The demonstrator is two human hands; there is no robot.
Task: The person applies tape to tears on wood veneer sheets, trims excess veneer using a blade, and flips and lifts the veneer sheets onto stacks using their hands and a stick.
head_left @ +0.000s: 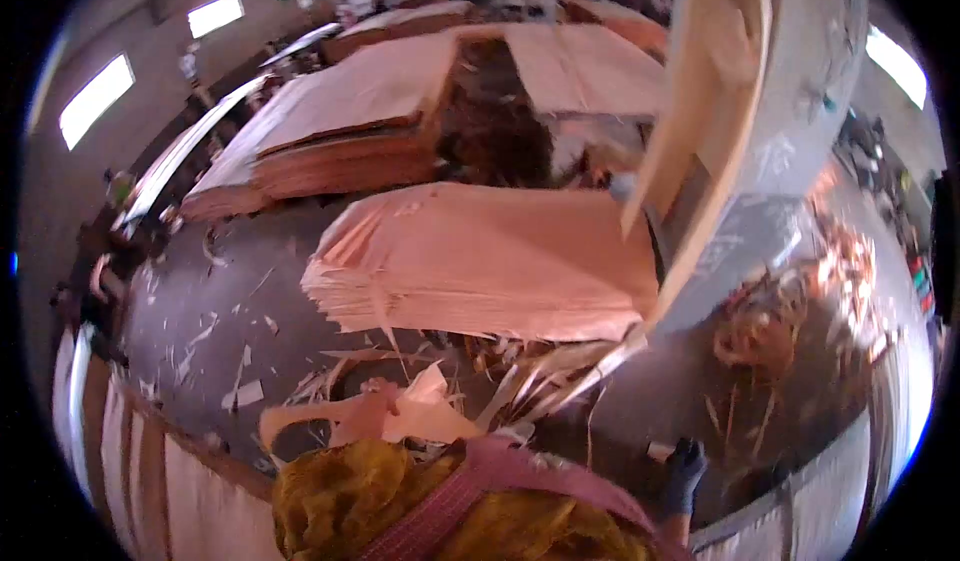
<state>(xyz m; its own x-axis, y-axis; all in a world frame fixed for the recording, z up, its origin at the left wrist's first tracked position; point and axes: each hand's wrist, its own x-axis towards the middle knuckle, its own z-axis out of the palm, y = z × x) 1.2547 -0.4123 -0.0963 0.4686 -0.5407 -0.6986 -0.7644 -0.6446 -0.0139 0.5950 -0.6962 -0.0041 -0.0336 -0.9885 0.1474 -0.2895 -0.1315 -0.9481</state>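
My left hand [376, 405], blurred, is closed at a pale orange piece of thin wood sheet [430, 409] low in the head view, in front of my body. Farther right, my right hand [686, 466] wears a dark glove and hangs near the floor; its fingers look curled, and whatever they may hold is hidden. A stack of thin pinkish wood sheets [480, 261] lies beyond both hands, with ragged layers along its near edge. Torn strips [560, 371] spread from under the stack's front right corner.
Larger sheet stacks [345, 166] stand behind. Long pale boards [725, 161] rise beside a grey marked surface [770, 221] at the right. Scraps [243, 394] litter the dark floor on the left, and a tangled heap of strips [765, 326] lies on the right.
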